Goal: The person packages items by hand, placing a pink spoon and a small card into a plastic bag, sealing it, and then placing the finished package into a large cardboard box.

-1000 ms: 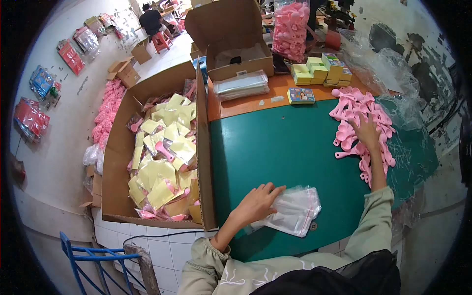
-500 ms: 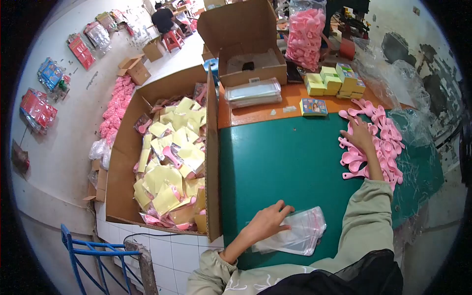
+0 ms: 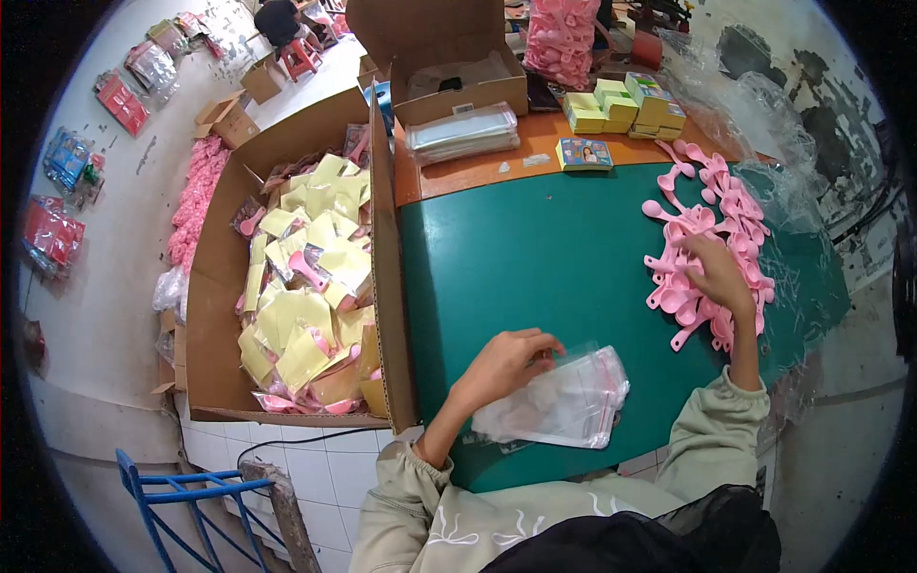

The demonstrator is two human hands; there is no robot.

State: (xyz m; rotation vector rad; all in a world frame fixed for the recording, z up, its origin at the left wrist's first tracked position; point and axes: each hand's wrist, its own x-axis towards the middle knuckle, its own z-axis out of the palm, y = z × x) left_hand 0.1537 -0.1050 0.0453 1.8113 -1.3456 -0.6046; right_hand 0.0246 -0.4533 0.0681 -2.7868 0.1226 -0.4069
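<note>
My left hand point(image 3: 504, 363) rests on a stack of clear plastic bags point(image 3: 564, 401) near the front edge of the green table point(image 3: 535, 258), fingers curled on the top bag. My right hand point(image 3: 718, 275) lies over a heap of pink plastic spoons point(image 3: 702, 244) at the table's right side, fingers closing among them. Whether it grips one spoon is hidden by the hand.
A big cardboard box point(image 3: 215, 286) full of yellow-backed packed spoons point(image 3: 306, 286) stands left of the table. Behind are an open carton point(image 3: 449, 57), a stack of clear packets point(image 3: 463, 134), yellow-green small boxes point(image 3: 621, 105) and a bag of pink spoons point(image 3: 559, 38). A person sits far back point(image 3: 282, 19).
My right hand slid nearer along the spoon heap and curled into it. My left hand shifted slightly and lifted the edge of the top bag. The view tilted a little.
</note>
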